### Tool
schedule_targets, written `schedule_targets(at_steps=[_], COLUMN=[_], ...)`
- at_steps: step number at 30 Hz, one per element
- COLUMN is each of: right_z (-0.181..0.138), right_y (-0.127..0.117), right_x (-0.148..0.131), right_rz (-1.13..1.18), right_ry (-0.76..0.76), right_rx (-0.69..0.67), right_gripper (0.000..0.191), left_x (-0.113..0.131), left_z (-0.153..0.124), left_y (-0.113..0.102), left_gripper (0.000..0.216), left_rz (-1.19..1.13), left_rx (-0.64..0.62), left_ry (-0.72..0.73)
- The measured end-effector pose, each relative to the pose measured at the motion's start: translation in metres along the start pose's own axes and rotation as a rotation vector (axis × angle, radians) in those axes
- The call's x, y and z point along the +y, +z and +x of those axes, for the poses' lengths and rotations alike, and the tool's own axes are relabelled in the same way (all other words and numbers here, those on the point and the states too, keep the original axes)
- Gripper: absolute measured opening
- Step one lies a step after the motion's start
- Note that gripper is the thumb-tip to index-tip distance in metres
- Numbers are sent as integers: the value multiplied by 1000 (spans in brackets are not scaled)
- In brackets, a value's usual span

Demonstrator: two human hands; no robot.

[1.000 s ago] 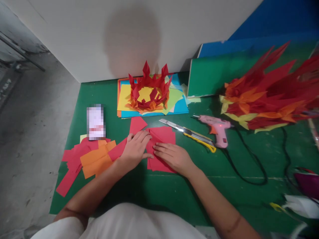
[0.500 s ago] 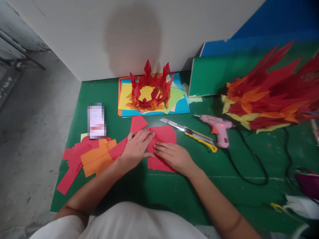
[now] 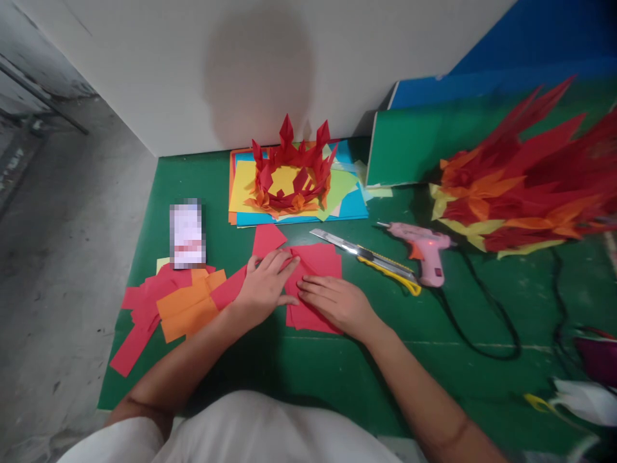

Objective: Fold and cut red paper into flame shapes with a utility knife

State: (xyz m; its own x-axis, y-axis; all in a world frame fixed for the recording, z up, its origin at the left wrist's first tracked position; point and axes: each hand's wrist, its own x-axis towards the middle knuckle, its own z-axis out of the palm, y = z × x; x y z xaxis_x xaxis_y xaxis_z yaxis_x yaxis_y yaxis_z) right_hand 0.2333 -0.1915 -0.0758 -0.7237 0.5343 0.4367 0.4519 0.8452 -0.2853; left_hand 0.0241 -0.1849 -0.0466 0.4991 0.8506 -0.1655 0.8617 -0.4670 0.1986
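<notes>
A stack of red paper sheets (image 3: 318, 318) lies on the green table in front of me, a folded red sheet (image 3: 308, 262) on top of it. My left hand (image 3: 265, 283) rests over the left side of that sheet, fingers stretched out and thumb apart, fingertips at its upper fold. From the right, my right hand (image 3: 337, 302) lies flat with its fingertips pressing on the same sheet. Under and behind my left hand are more red pieces (image 3: 267, 239). Just past the stack lies a utility knife (image 3: 366, 257) with its blade out.
A pink glue gun (image 3: 424, 247) with a black cord lies to the right. Behind stands a red and orange paper crown (image 3: 292, 177) on coloured sheets (image 3: 241, 183). At left are a phone (image 3: 187, 235) and orange paper (image 3: 187, 308); a large paper flame-like piece (image 3: 525, 180) sits far right.
</notes>
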Motion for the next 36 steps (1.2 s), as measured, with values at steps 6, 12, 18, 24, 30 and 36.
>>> schedule_targets(at_steps=[6, 12, 18, 24, 30, 36], right_z=[-1, -2, 0, 0, 0, 1], right_y=[1, 2, -1, -2, -1, 0], right_x=[0, 1, -1, 0, 0, 0], right_rz=[5, 13, 3, -7, 9, 13], right_ry=[4, 9, 18, 15, 8, 7], right_rx=[-13, -26, -23, -8, 9, 19], right_gripper=[20, 21, 24, 23, 21, 19], left_x=[0, 1, 1, 2, 2, 2], left_z=[0, 0, -2, -3, 0, 2], left_y=[-2, -2, 3, 6, 2, -9], left_gripper=[79, 82, 79, 76, 76, 73], left_rz=[57, 98, 116, 105, 80, 60], left_rx=[-15, -30, 13, 31, 4, -20], left_ry=[21, 39, 42, 56, 22, 37])
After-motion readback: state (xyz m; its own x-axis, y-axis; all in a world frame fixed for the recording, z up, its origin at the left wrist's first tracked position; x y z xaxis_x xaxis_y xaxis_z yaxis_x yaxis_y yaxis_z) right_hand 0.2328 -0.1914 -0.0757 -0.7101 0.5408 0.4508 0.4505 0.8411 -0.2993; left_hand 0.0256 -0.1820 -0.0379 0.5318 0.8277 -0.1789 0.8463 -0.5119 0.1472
